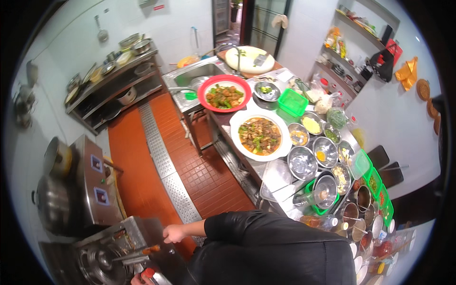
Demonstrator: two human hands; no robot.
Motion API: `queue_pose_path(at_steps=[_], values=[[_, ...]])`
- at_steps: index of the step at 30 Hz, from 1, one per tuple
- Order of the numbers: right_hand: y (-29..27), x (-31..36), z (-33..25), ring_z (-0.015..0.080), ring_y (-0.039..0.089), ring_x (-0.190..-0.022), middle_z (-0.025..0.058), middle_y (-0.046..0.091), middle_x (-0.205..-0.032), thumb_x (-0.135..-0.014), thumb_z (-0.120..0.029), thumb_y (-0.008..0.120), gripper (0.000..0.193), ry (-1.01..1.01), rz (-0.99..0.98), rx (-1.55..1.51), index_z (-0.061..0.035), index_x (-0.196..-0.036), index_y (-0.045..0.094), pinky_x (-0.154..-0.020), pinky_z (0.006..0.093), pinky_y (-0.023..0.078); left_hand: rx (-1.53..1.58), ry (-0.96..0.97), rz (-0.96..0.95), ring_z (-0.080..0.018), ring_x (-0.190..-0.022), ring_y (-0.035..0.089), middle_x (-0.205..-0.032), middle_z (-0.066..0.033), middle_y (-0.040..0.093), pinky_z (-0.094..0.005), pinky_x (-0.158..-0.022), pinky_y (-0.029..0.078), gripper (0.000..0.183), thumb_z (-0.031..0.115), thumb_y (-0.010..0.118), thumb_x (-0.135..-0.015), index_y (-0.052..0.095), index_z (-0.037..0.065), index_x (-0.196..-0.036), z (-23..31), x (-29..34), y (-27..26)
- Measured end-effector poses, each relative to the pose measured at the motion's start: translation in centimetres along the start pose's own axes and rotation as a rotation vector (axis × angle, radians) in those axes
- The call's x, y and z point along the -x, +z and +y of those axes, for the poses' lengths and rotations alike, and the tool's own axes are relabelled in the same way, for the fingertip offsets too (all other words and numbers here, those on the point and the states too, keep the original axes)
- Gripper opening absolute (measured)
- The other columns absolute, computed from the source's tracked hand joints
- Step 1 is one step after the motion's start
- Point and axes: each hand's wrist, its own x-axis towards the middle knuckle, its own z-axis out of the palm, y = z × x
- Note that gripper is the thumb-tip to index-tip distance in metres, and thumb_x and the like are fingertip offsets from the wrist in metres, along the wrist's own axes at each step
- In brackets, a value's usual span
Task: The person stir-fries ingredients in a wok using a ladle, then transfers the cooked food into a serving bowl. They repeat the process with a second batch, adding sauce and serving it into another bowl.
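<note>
My right hand point(175, 233) reaches left across the lower middle from a black sleeve point(232, 230), its fingers curled closed. What it holds, if anything, I cannot make out. Just beside it, a utensil's orange-brown handle point(151, 249) slants over the stove point(123, 232). At the lower edge, my left hand point(138, 279) is partly cut off. Its fingers close on a small red-topped object point(149, 272), whose kind is unclear. To the left of both hands, a round dark metal pan or lid point(103, 262) lies on the burner.
Dishes of cooked food, a red-rimmed plate point(203, 93) and a white oval one point(284, 148), stand on the counter. Several metal bowls point(302, 163) and green containers point(292, 101) crowd its right. A large pot point(56, 202) stands left. A metal drain grate point(164, 161) crosses the red floor.
</note>
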Motion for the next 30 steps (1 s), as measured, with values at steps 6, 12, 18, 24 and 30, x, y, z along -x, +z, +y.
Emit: queue_pose_path(at_steps=[6, 12, 18, 24, 30], values=[[-11.4, 7.0, 0.7, 0.019, 0.062, -0.059, 0.0109, 0.065, -0.069, -0.085, -0.023, 0.064, 0.026, -0.014, 0.215, -0.132, 0.0017, -0.091, 0.066, -0.054, 0.0357, 0.051, 0.402, 0.17, -0.367, -0.0369, -0.091, 0.062, -0.096, -0.0192, 0.066, -0.0433, -0.082, 0.051, 0.026, 0.025, 0.064, -0.092, 0.069, 0.001, -0.102, 13.9, -8.0, 7.0], [-19.1, 12.1, 3.3, 0.0175, 0.068, -0.068, 0.0107, 0.069, -0.079, -0.084, -0.024, 0.067, 0.03, 0.03, 0.54, -0.307, 0.001, -0.101, 0.067, -0.061, 0.0328, 0.054, 0.587, 0.516, -0.557, -0.0248, -0.072, 0.065, -0.081, -0.012, 0.063, -0.0333, -0.067, 0.052, 0.014, 0.01, 0.072, -0.081, 0.066, 0.001, -0.09, 22.0, -13.3, 15.4], [-24.9, 17.2, 4.7, 0.0163, 0.069, -0.079, 0.0099, 0.07, -0.097, -0.091, -0.022, 0.066, 0.038, 0.046, 0.769, -0.474, 0.0006, -0.12, 0.061, -0.068, 0.0303, 0.056, 0.509, 0.703, -0.842, -0.0322, -0.08, 0.064, -0.08, -0.0132, 0.065, -0.0405, -0.071, 0.052, 0.02, 0.021, 0.073, -0.077, 0.07, 0.007, -0.091, 27.0, -17.9, 22.7], [-29.4, 21.1, 2.5, 0.0132, 0.066, -0.089, 0.0067, 0.067, -0.105, -0.094, -0.018, 0.065, 0.038, 0.006, 0.938, -0.694, -0.001, -0.127, 0.057, -0.074, 0.0278, 0.055, 0.495, 0.872, -1.046, -0.0329, -0.089, 0.066, -0.092, -0.0146, 0.069, -0.0425, -0.077, 0.053, 0.028, 0.027, 0.069, -0.082, 0.071, 0.006, -0.1, 31.6, -24.7, 28.6], [-31.4, 23.5, 1.0, 0.0136, 0.065, -0.092, 0.0084, 0.065, -0.111, -0.095, -0.017, 0.065, 0.041, -0.016, 1.1, -0.765, -0.0014, -0.131, 0.055, -0.079, 0.0281, 0.054, 0.472, 0.876, -1.128, -0.0319, -0.088, 0.068, -0.093, -0.0147, 0.07, -0.0413, -0.076, 0.054, 0.026, 0.024, 0.069, -0.083, 0.07, 0.005, -0.101, 34.5, -31.8, 31.7]])
